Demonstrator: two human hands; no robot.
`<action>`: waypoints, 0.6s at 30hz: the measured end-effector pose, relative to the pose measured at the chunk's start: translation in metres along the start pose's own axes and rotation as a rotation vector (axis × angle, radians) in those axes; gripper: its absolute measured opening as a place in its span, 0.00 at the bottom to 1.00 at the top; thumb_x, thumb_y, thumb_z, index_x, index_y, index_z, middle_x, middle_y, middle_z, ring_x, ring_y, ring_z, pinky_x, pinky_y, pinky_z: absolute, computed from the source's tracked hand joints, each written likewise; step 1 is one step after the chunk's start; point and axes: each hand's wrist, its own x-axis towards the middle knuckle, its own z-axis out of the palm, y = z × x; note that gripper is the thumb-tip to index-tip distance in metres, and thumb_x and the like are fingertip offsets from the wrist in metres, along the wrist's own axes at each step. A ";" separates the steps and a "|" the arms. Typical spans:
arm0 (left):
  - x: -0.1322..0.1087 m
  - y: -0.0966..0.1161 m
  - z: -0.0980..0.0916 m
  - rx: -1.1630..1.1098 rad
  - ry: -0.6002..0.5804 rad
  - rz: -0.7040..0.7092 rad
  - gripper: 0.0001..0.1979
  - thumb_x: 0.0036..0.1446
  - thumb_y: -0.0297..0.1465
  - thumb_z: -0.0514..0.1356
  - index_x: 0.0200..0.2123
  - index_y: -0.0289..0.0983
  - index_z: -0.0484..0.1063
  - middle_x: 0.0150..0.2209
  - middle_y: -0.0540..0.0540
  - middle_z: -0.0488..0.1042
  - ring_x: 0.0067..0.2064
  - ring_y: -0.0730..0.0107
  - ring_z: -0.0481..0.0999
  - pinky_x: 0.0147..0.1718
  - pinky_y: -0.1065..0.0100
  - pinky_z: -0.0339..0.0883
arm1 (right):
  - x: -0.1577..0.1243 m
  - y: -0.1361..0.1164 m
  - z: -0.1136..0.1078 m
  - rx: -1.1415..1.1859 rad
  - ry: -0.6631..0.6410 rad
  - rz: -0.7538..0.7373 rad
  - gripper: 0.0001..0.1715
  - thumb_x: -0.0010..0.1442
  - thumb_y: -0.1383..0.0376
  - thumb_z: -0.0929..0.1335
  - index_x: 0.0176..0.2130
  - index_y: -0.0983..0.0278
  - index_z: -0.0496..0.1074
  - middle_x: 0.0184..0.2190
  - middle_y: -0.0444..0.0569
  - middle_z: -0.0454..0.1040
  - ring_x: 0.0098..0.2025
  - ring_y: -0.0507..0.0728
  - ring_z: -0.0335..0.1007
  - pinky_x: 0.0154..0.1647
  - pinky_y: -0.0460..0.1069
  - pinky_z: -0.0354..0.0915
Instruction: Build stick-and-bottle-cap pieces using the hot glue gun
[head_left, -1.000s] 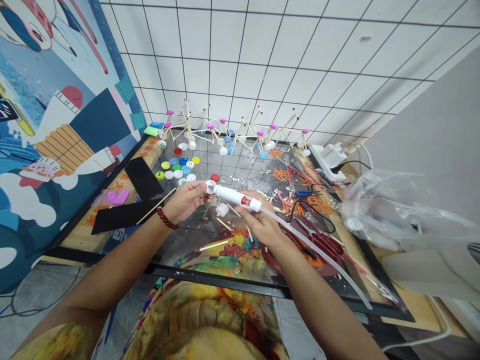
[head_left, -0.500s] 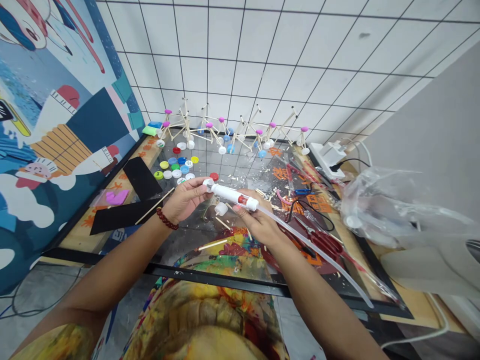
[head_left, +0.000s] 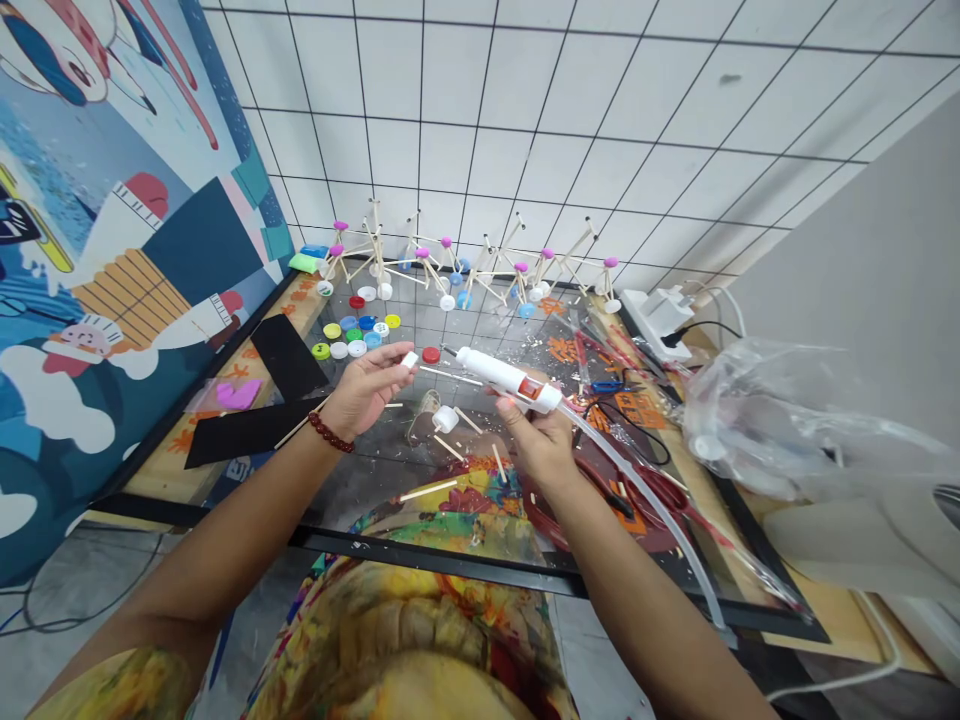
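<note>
In my right hand (head_left: 544, 440) is a white glue gun (head_left: 499, 372) with a red window, its metal nozzle pointing left. A long clear glue stick (head_left: 637, 465) runs out of its back end towards the table's front edge. My left hand (head_left: 369, 392), wearing a beaded bracelet, pinches a small white bottle cap (head_left: 409, 360). A gap separates the nozzle from that cap. On the table between my hands stands a white cylindrical piece (head_left: 445, 419), with short wooden sticks (head_left: 450, 448) around it. Just beyond the nozzle lies a red bottle cap (head_left: 430, 355).
Stick figures with pink tops (head_left: 424, 254) line the wall side of the table. Coloured bottle caps (head_left: 352, 336) lie at the left, near black strips (head_left: 289, 358) and pink clay (head_left: 238, 394). Red-handled scissors (head_left: 652, 485), a power strip (head_left: 656, 320) and a plastic bag (head_left: 750, 400) are at the right.
My right hand has drawn the glue gun to the right, away from the cap in my left hand. The cap has tipped, and the nozzle now shows.
</note>
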 end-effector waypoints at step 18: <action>-0.009 -0.008 -0.003 1.285 0.031 1.026 0.25 0.56 0.28 0.62 0.57 0.38 0.66 0.42 0.42 0.79 0.42 0.63 0.76 0.47 0.61 0.70 | 0.001 -0.004 0.003 -0.303 -0.242 -0.089 0.17 0.64 0.54 0.66 0.50 0.58 0.72 0.45 0.50 0.77 0.47 0.64 0.73 0.51 0.60 0.65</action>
